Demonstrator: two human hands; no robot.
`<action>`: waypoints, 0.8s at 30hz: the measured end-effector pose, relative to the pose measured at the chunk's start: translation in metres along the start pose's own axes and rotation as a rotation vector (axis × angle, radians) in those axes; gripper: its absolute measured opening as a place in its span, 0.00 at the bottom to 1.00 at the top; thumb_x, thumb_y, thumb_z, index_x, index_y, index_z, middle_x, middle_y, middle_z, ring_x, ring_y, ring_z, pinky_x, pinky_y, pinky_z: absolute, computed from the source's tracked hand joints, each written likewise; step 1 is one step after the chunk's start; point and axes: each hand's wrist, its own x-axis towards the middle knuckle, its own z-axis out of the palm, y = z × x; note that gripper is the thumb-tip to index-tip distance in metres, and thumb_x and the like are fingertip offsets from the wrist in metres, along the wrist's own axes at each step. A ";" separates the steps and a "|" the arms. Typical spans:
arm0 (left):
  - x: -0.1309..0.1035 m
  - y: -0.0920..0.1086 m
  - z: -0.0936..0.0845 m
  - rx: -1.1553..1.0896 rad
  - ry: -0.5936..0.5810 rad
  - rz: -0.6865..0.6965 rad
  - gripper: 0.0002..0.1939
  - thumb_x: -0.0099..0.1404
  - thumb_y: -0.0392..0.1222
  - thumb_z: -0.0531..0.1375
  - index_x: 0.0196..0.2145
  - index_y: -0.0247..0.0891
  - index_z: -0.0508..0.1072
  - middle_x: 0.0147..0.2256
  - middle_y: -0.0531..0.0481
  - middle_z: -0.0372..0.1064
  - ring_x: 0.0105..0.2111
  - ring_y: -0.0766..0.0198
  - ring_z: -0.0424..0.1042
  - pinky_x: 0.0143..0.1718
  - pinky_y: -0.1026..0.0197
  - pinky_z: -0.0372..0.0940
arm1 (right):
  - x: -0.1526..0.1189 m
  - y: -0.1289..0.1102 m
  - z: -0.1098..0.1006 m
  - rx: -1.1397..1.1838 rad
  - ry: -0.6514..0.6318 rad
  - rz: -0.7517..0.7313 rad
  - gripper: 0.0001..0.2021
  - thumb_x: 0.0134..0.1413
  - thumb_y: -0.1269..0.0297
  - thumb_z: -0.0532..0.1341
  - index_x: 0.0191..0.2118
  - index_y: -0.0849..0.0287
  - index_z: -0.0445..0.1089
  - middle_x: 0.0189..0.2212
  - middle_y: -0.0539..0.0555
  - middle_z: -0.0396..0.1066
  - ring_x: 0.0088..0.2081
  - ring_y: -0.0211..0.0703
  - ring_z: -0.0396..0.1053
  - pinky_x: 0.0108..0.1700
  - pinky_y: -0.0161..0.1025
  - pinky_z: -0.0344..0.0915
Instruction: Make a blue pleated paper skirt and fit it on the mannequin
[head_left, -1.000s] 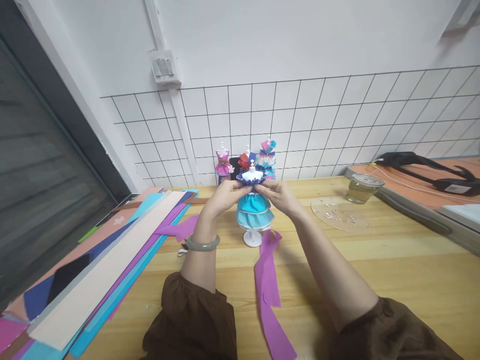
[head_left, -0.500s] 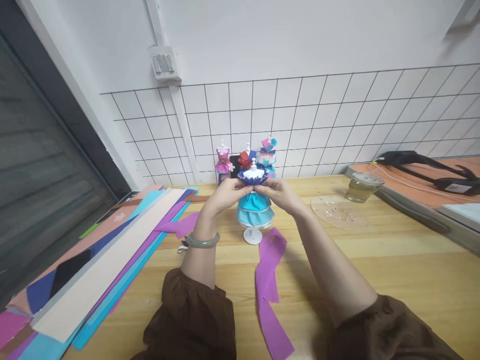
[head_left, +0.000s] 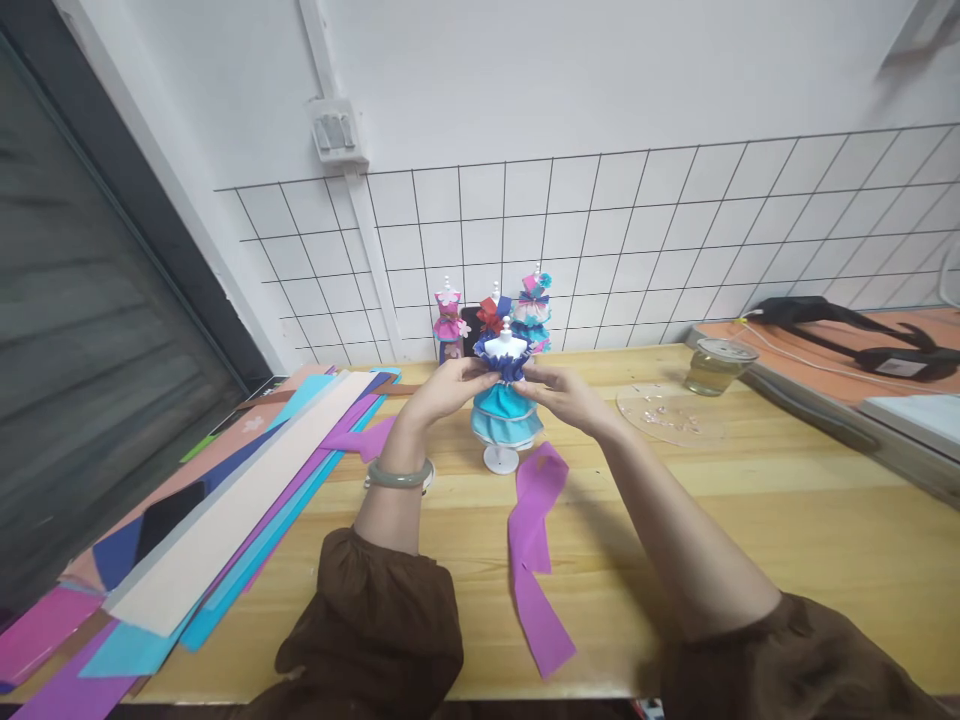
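Observation:
A small white mannequin (head_left: 504, 346) stands upright on a round white base in the middle of the table. It wears a dark blue ruffled paper top (head_left: 508, 369) and a tiered light-blue paper skirt (head_left: 506, 412). My left hand (head_left: 456, 385), below a green bangle, is closed on the left edge of the blue ruffle, thumb and fingers together. On the opposite side my right hand (head_left: 564, 393) pinches at the ruffle near the waist. A twisted purple paper strip (head_left: 531, 545) lies on the table in front of the mannequin.
Several dressed mannequins, among them a pink one (head_left: 448, 325), stand behind by the tiled wall. Long coloured paper strips (head_left: 247, 505) are piled at left. To the right are a clear plate (head_left: 664, 415) with small bits, a lidded glass (head_left: 716, 367) and black straps (head_left: 847, 330).
Both hands have drawn slightly apart at the waist, and more of the dark blue ruffle shows between them, hanging lower. The view has shifted a little.

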 end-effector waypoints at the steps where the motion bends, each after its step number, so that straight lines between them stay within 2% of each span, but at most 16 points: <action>1: -0.002 0.001 0.001 -0.009 0.001 -0.003 0.20 0.59 0.47 0.59 0.45 0.32 0.72 0.47 0.40 0.71 0.48 0.56 0.68 0.51 0.54 0.61 | -0.003 0.000 0.000 -0.001 -0.003 0.004 0.23 0.48 0.53 0.63 0.50 0.56 0.71 0.51 0.55 0.69 0.54 0.57 0.62 0.56 0.57 0.57; 5: -0.010 0.003 0.003 -0.057 -0.003 0.010 0.19 0.59 0.46 0.59 0.46 0.34 0.71 0.49 0.40 0.69 0.50 0.55 0.67 0.52 0.52 0.60 | -0.020 0.007 -0.006 -0.077 -0.019 0.010 0.23 0.52 0.52 0.59 0.53 0.55 0.68 0.54 0.55 0.66 0.55 0.55 0.62 0.57 0.55 0.57; 8: -0.013 0.002 0.004 -0.035 -0.003 0.021 0.20 0.59 0.46 0.59 0.46 0.32 0.72 0.48 0.40 0.70 0.48 0.55 0.68 0.51 0.52 0.61 | -0.036 0.022 -0.011 -0.231 0.003 0.047 0.23 0.55 0.52 0.57 0.53 0.56 0.67 0.54 0.57 0.66 0.54 0.52 0.64 0.56 0.51 0.58; 12: -0.014 -0.006 0.007 0.033 0.033 0.025 0.22 0.59 0.47 0.58 0.49 0.31 0.69 0.51 0.39 0.67 0.50 0.55 0.67 0.51 0.53 0.61 | -0.055 0.054 -0.010 -0.311 0.034 0.131 0.24 0.51 0.53 0.60 0.51 0.60 0.69 0.53 0.62 0.66 0.53 0.57 0.65 0.53 0.53 0.61; 16: -0.022 -0.016 0.007 0.229 0.150 -0.006 0.28 0.59 0.49 0.58 0.55 0.34 0.63 0.56 0.40 0.61 0.55 0.53 0.61 0.54 0.52 0.58 | -0.067 0.084 -0.001 -0.389 0.069 0.198 0.24 0.45 0.59 0.64 0.50 0.62 0.69 0.52 0.63 0.67 0.50 0.57 0.67 0.51 0.50 0.62; 18: -0.032 -0.019 0.006 0.336 0.196 -0.046 0.29 0.59 0.50 0.58 0.56 0.36 0.61 0.57 0.40 0.60 0.56 0.53 0.60 0.55 0.52 0.57 | -0.070 0.094 0.003 -0.417 0.086 0.207 0.19 0.43 0.62 0.64 0.44 0.59 0.73 0.47 0.61 0.71 0.48 0.55 0.68 0.50 0.47 0.62; 21: -0.055 -0.021 0.005 0.501 0.319 -0.132 0.28 0.59 0.49 0.58 0.55 0.35 0.63 0.54 0.40 0.64 0.54 0.53 0.63 0.54 0.52 0.58 | -0.074 0.098 0.003 -0.432 0.124 0.219 0.10 0.47 0.62 0.60 0.34 0.59 0.76 0.37 0.59 0.75 0.41 0.52 0.71 0.44 0.43 0.63; 24: -0.088 -0.017 0.009 0.558 0.408 -0.196 0.22 0.60 0.48 0.56 0.49 0.35 0.69 0.49 0.40 0.68 0.49 0.54 0.67 0.51 0.53 0.60 | -0.080 0.092 -0.003 -0.390 0.144 0.233 0.14 0.52 0.59 0.55 0.33 0.60 0.75 0.30 0.57 0.76 0.33 0.49 0.72 0.35 0.41 0.65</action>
